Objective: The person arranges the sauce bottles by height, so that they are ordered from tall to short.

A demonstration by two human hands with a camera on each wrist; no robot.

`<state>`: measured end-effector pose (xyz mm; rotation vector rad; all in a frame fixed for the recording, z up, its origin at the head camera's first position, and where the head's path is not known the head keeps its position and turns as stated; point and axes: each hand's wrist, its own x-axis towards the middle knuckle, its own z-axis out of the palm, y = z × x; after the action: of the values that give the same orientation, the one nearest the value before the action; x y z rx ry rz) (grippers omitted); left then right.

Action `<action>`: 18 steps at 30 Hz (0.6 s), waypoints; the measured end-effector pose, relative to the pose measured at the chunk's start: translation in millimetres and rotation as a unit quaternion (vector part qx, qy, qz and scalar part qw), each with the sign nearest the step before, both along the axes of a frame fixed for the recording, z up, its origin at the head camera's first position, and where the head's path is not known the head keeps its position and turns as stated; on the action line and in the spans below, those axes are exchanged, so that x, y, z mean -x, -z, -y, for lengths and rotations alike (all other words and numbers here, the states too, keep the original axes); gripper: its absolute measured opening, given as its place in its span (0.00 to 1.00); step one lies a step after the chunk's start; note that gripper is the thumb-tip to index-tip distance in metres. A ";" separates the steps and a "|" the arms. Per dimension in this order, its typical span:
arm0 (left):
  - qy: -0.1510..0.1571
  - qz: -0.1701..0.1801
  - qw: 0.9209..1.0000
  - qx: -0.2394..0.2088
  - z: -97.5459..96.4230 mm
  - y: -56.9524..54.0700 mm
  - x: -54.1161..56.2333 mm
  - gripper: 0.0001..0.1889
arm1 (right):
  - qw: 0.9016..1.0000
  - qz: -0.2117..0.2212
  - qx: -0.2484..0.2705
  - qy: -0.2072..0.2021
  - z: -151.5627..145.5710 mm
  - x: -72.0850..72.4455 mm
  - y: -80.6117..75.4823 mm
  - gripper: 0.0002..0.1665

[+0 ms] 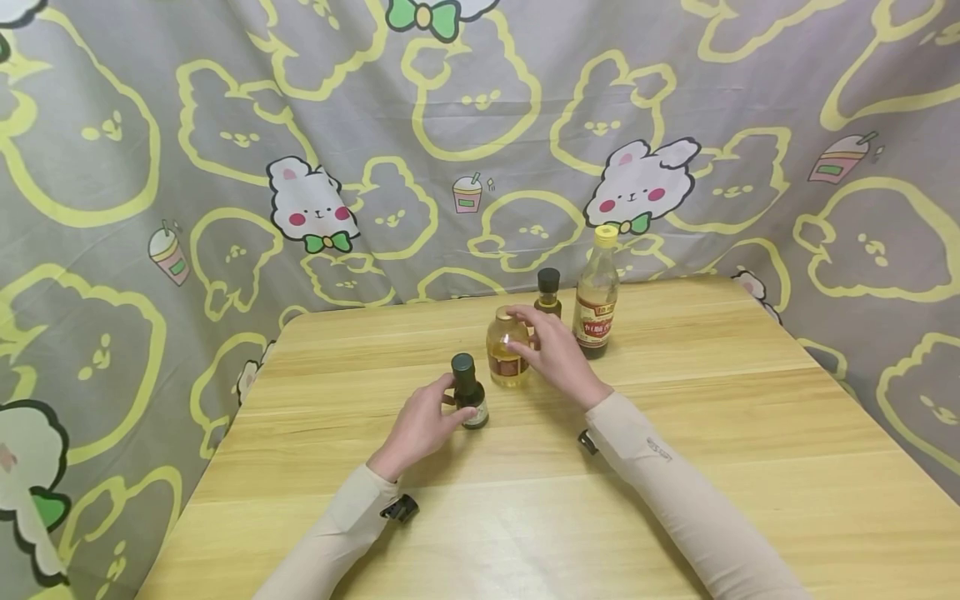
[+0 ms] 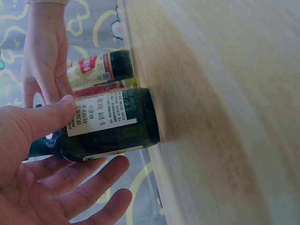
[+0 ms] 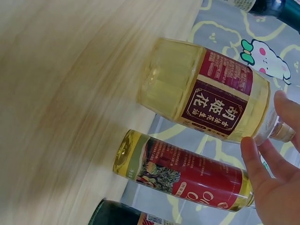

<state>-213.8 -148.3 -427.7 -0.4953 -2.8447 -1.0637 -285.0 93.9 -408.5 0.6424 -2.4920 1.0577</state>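
My left hand (image 1: 423, 425) holds a small dark green oil bottle (image 1: 472, 407), which stands on the table. In the left wrist view the thumb lies on the white label of that bottle (image 2: 108, 124), with the other fingers spread under it. Ahead and to the right, my right hand (image 1: 558, 354) has its thumb and fingers around the top of a clear peanut oil bottle (image 1: 507, 354). The right wrist view shows the fingertips (image 3: 251, 147) at the shoulder of this bottle (image 3: 206, 89), near its cap, with golden oil and a dark red label below.
Behind the right hand stands a slim oil bottle with a black cap (image 1: 548, 287), red-labelled in the right wrist view. A taller bottle with a yellow cap (image 1: 597, 304) is to its right. All are on a wooden table (image 1: 675, 467), backed by a patterned curtain (image 1: 480, 117).
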 end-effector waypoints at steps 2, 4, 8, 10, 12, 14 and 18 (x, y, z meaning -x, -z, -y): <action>0.000 -0.001 1.000 0.000 0.0 0.1 0.1 0.23 | 1.000 -0.001 0.003 0.002 1.0 0.9 0.2 0.35; -0.001 0.000 1.000 0.001 -0.1 0.0 0.2 0.23 | 1.000 -0.003 0.005 0.004 2.1 1.8 0.5 0.35; -0.002 0.000 1.000 0.001 0.0 0.3 0.3 0.23 | 1.000 -0.016 0.000 0.011 5.1 3.6 1.3 0.35; -0.001 -0.001 1.000 0.001 -0.1 0.4 0.2 0.23 | 1.000 -0.024 -0.005 0.017 6.5 5.0 1.8 0.34; 0.000 -0.001 1.000 0.001 0.0 0.4 0.2 0.23 | 0.999 -0.029 -0.011 0.022 7.8 6.5 2.3 0.33; 0.001 0.000 1.000 0.000 0.1 0.2 0.1 0.23 | 0.999 -0.032 -0.016 0.028 8.8 8.2 2.7 0.33; 0.002 0.001 1.000 -0.001 0.1 -0.2 -0.2 0.23 | 0.998 -0.030 -0.023 0.044 10.9 9.8 3.6 0.32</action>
<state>-213.5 -148.5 -427.6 -0.5001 -2.8446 -1.0681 -294.8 83.0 -412.1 0.5628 -2.4750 0.9373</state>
